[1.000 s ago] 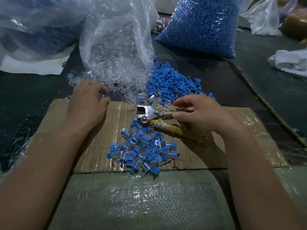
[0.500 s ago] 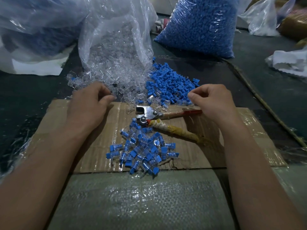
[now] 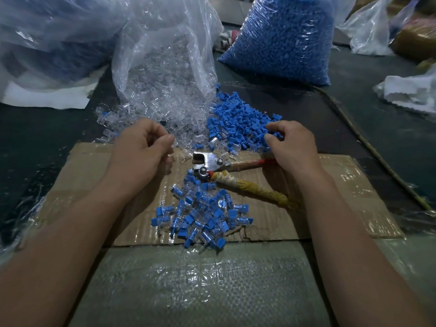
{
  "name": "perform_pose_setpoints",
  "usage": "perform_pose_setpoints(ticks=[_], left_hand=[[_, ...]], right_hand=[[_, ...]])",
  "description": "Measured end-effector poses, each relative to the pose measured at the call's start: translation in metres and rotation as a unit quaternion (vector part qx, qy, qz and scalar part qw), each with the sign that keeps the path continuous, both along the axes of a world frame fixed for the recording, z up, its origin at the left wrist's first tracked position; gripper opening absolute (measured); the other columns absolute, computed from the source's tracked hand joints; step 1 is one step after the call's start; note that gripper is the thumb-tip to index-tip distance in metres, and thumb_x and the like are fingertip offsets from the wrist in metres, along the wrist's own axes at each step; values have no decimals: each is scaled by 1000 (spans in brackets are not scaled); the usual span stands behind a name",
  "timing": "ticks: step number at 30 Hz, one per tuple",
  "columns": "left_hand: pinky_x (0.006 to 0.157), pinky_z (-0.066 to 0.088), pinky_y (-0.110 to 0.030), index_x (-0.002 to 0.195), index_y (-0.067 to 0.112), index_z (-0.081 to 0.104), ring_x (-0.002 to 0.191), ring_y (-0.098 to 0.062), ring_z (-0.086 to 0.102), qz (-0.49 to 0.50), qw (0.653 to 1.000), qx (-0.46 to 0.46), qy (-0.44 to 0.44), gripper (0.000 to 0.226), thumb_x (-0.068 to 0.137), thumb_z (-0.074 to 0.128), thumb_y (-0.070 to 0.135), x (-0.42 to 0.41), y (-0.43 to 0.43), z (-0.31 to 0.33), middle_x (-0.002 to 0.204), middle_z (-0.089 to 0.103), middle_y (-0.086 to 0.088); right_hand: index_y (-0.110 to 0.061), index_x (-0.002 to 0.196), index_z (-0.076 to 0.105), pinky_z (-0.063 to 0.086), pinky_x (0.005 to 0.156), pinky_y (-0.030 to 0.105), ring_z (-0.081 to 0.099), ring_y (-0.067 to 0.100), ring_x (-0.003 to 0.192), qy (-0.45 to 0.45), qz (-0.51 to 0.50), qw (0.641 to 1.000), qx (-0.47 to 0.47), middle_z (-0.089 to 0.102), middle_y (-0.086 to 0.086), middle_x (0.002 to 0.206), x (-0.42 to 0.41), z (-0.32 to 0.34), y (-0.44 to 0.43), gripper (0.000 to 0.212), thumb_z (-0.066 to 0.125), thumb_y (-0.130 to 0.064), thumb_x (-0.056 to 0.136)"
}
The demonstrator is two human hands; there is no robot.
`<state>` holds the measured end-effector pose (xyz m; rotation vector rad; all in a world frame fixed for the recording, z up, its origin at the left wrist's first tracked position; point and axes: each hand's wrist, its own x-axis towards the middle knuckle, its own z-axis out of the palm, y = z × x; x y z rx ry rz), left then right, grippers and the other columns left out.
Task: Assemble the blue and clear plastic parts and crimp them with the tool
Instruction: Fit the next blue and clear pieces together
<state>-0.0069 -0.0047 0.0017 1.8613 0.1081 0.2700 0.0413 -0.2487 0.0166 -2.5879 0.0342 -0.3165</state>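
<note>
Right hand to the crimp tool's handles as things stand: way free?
Probably yes. The crimp tool lies uncovered on the cardboard, its red handle running just beneath the right hand, which is at the loose blue parts. Nothing lies on the handles.

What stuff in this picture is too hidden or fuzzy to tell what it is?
Head view only:
- Left hand: its curled fingers hide whether its grip holds anything.
- Right hand: the fingertips are at the blue parts, but its own fingers hide whether one is pinched.
- Tool: the red handle's far end runs under the right wrist.
- Big bag at top left: blurred and cut off by the edge, so its contents are unclear.
</note>
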Motion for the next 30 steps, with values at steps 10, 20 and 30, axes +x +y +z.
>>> perform_pose_setpoints(ticks=[10, 20, 30], left_hand=[[49, 51, -17, 87, 31, 60, 54, -6, 63, -55, 998, -30, -22, 26, 93, 51, 6, -4, -3, -2, 71, 62, -6], [48, 50, -16, 84, 16, 53, 60, -8, 66, -67, 994, -91, -9, 16, 92, 49, 3, -8, -10, 14, 72, 69, -4], [50, 50, -16, 80, 10, 58, 61, -10, 67, -106, 985, -133, 31, 11, 86, 56, 0, -2, -18, 28, 69, 71, -1]], right_hand=[[-13, 108, 67, 34, 75, 12, 47, 3, 85, 4, 54, 998, -36, 63, -2, 104, 6, -6, 5, 23, 61, -9, 86], [-15, 113, 63, 41, 86, 27, 55, 17, 102, 36, 71, 996, -34, 61, 3, 115, 8, -7, 7, 24, 56, -14, 90], [-13, 102, 62, 43, 81, 29, 53, 15, 93, 20, 69, 997, -10, 62, 2, 104, 10, -11, 6, 14, 55, -11, 90]])
